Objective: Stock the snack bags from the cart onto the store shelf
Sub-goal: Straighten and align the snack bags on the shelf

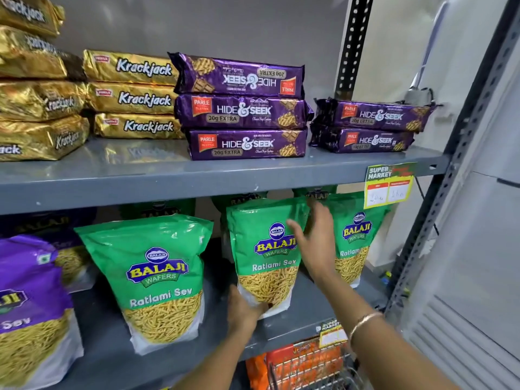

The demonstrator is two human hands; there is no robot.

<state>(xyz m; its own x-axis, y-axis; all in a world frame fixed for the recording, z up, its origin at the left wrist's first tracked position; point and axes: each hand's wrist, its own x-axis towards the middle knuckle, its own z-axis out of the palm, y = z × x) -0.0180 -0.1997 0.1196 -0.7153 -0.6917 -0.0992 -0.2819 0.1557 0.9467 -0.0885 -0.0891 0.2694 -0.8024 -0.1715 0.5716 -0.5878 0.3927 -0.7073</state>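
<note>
A green Balaji Ratlami Sev bag [264, 249] stands upright on the lower grey shelf [298, 327], in the middle of a row. My left hand [243, 309] grips its bottom left corner. My right hand [315, 243] lies flat against its right edge, fingers spread, reaching between it and another green bag [356, 237] to the right. A third green bag [160, 277] stands to the left. At the bottom, the wire cart [312, 367] holds orange snack bags [284, 364].
Purple sev bags [25, 299] stand at the far left of the lower shelf. The upper shelf [168, 178] carries stacked gold Krackjack packs [132, 97] and purple Hide & Seek packs [242, 111]. A price tag [389, 185] hangs from its edge. A slotted steel upright [450, 164] bounds the right side.
</note>
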